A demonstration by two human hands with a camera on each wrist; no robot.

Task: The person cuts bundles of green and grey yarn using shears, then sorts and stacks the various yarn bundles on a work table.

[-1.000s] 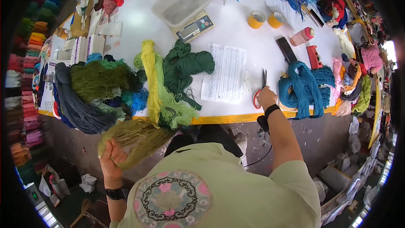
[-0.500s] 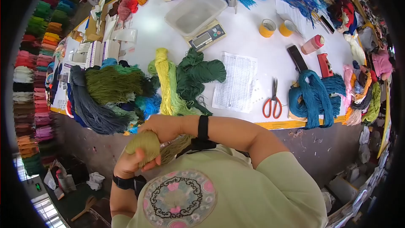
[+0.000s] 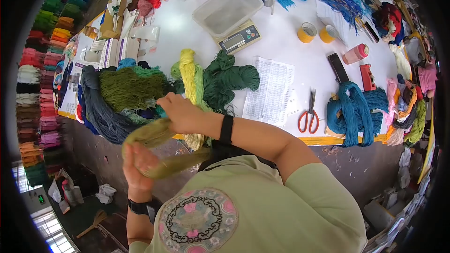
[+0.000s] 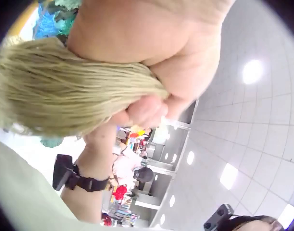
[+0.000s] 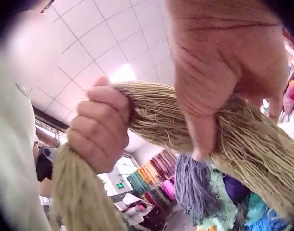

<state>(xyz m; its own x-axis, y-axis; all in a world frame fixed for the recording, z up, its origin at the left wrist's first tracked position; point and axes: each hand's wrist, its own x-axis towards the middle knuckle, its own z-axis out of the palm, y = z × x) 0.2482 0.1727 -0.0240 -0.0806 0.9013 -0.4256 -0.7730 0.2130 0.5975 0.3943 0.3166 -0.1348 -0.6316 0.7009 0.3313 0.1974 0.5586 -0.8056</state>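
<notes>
An olive-khaki yarn skein [image 3: 179,165] is stretched in a loop between both hands, just off the front edge of the table. Curled fingers of the left hand [image 3: 139,165] grip one end of it, a full fist round the strands in the right wrist view. Across the skein's upper strands lies the right hand [image 3: 182,112], its thumb [image 5: 203,137] on the near side and the fingers behind. Beyond the hands, a yellow skein [image 3: 187,72] and a dark green skein [image 3: 241,77] lie on the table. In the left wrist view the khaki strands [image 4: 65,91] hang from the left hand.
Dark grey [image 3: 105,112] and olive-green [image 3: 131,89] skeins are heaped at the table's left. Red-handled scissors [image 3: 309,117] lie right of a printed sheet [image 3: 267,89]. Teal skeins [image 3: 351,112], a phone [image 3: 337,68] and a scale [image 3: 239,40] with a plastic tub are also there.
The right hand left the scissors on the table and crossed over to the khaki skein at the left. Over the last half second, the hands moved apart and the skein spread into a loop.
</notes>
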